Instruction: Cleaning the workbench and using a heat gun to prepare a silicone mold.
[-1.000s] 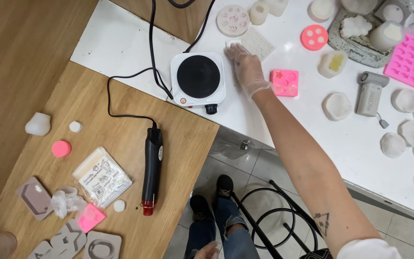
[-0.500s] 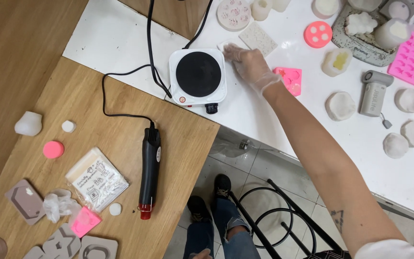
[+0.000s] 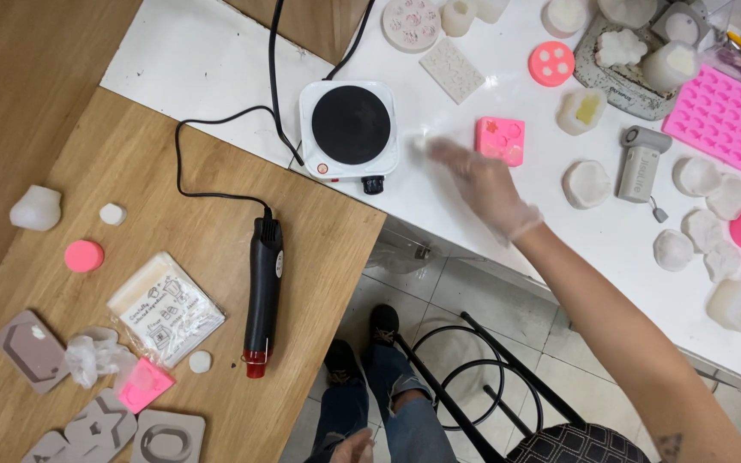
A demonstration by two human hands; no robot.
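My right hand (image 3: pixel 484 187), in a thin clear glove, hovers blurred over the white table (image 3: pixel 199 60) with fingers spread and nothing in it. It is just right of the small white hot plate with a black disc (image 3: pixel 351 126) and just below a pink square silicone mould (image 3: pixel 500 140). Only part of my left hand (image 3: pixel 355 447) shows at the bottom edge, down by my jeans. Its fingers cannot be made out.
A black heat gun (image 3: pixel 263 291) lies on the wooden table (image 3: pixel 130 154), its cord running up past the hot plate. Pink and grey moulds and a plastic packet (image 3: pixel 167 310) lie at lower left. Several white casts, a pink tray mould (image 3: pixel 722 116) and a grey device (image 3: pixel 641 163) crowd the right. A black stool (image 3: pixel 490 377) stands below.
My right hand has drawn back from the hot plate's far right corner toward the table's near edge and to the right. The view has shifted slightly.
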